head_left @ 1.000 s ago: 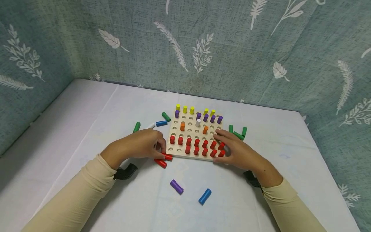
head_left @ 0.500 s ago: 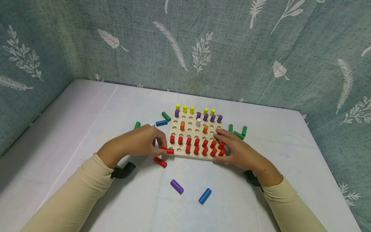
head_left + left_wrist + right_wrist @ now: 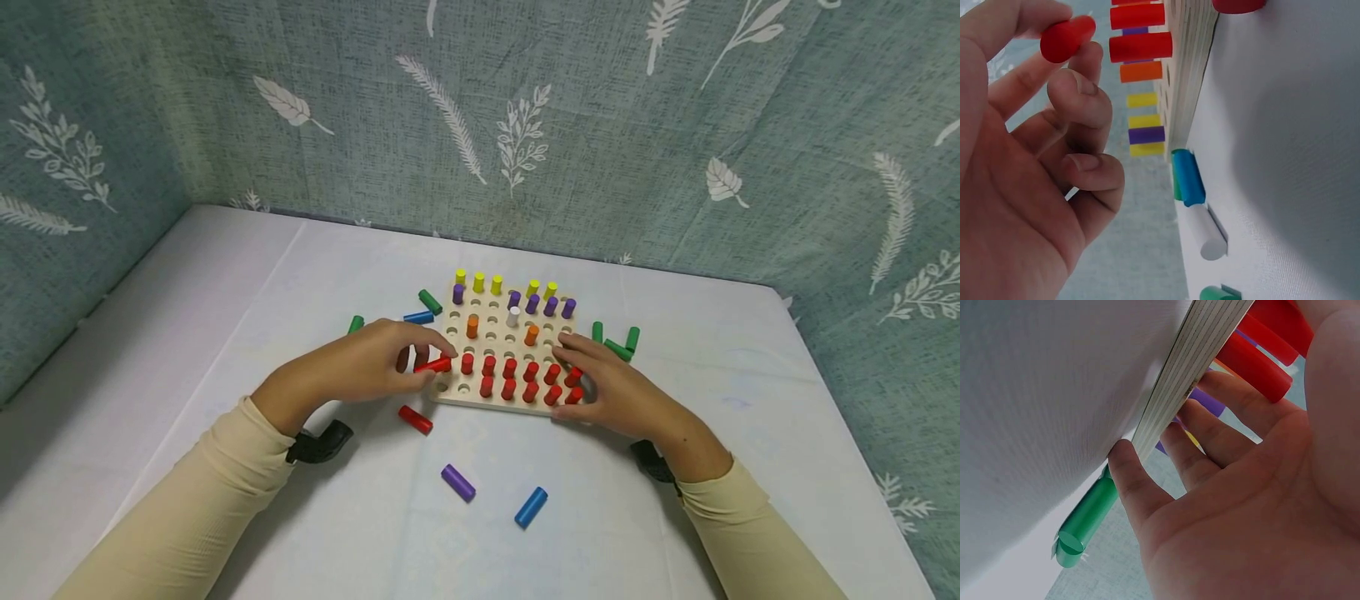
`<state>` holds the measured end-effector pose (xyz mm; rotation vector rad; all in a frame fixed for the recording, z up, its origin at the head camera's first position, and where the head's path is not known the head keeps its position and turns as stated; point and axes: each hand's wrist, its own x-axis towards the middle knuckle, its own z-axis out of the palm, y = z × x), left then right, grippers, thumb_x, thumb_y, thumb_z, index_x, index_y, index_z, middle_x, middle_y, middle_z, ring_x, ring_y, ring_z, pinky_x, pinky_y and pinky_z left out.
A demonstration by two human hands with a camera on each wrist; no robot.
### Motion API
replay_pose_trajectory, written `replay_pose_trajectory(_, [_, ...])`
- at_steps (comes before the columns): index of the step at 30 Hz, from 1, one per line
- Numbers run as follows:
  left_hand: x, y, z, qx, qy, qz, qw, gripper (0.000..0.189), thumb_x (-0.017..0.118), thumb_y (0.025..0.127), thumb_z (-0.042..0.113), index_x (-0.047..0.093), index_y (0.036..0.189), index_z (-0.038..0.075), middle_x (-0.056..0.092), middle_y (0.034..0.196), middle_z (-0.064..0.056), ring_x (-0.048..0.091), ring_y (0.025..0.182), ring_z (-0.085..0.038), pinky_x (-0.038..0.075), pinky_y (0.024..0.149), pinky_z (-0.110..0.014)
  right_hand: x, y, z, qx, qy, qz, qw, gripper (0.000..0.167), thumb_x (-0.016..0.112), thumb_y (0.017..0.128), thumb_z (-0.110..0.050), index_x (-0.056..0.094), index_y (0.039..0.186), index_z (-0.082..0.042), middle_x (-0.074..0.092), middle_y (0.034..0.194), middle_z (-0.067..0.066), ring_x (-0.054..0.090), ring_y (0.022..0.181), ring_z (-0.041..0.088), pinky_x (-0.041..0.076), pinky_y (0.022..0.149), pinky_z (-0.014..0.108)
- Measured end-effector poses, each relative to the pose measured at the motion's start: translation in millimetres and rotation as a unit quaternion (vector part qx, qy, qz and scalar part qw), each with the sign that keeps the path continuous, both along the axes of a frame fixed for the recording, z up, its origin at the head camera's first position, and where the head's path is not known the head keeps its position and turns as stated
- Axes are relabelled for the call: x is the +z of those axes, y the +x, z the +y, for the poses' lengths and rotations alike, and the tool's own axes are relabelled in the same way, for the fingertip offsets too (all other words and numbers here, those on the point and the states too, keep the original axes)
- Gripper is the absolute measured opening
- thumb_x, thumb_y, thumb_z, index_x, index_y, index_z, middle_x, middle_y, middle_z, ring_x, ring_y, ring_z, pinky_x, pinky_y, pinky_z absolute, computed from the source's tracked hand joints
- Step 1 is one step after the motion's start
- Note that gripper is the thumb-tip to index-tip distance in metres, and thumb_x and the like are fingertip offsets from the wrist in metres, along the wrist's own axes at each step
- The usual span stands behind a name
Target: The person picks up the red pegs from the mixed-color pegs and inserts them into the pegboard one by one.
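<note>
My left hand [image 3: 371, 362] pinches a red peg [image 3: 432, 367] between thumb and index finger, over the front left of the wooden pegboard [image 3: 491, 337]. In the left wrist view that peg [image 3: 1065, 42] is nearly end-on, with the other fingers curled below it. Spread along the board's right side, my right hand [image 3: 611, 387] has its thumb at the front edge. Its fingertips rest against the board's side [image 3: 1169, 378] in the right wrist view. Red pegs [image 3: 510, 367] stand in the two front rows, with orange, white, purple and yellow ones behind.
Left of the board lie a loose red peg [image 3: 415, 420], a blue peg [image 3: 417, 317], green pegs [image 3: 430, 302] and a white peg [image 3: 1205, 231]. A purple peg [image 3: 458, 482] and another blue peg [image 3: 531, 507] lie in front. More green pegs [image 3: 618, 350] lie to the right.
My left hand has picked up one of two loose red pegs beside the board's front left corner and carried it up over the board. The right hand has stayed put.
</note>
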<state>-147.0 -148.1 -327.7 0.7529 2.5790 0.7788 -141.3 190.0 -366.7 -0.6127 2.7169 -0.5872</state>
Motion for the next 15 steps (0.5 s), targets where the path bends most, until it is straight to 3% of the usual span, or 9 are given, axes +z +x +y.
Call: replay_pose_trajectory(15, [-1.5, 3.8, 6.5, 0.022, 0.029, 0.020, 0.9991, 0.032, 0.069, 0.092, 0.018, 0.060, 0.123, 0.019, 0.064, 0.095, 0.002, 0.055, 0.072, -0.015, 0.050, 0.060, -0.029, -0.9, -0.2, 0.5, 0.000, 0.000, 0.003, 1.0000, 0.092, 0.084, 0.077, -0.046, 0.042, 0.153, -0.015, 0.026, 0.165, 0.007, 0.023, 0.152, 0.035, 0.033, 0.116, 0.059])
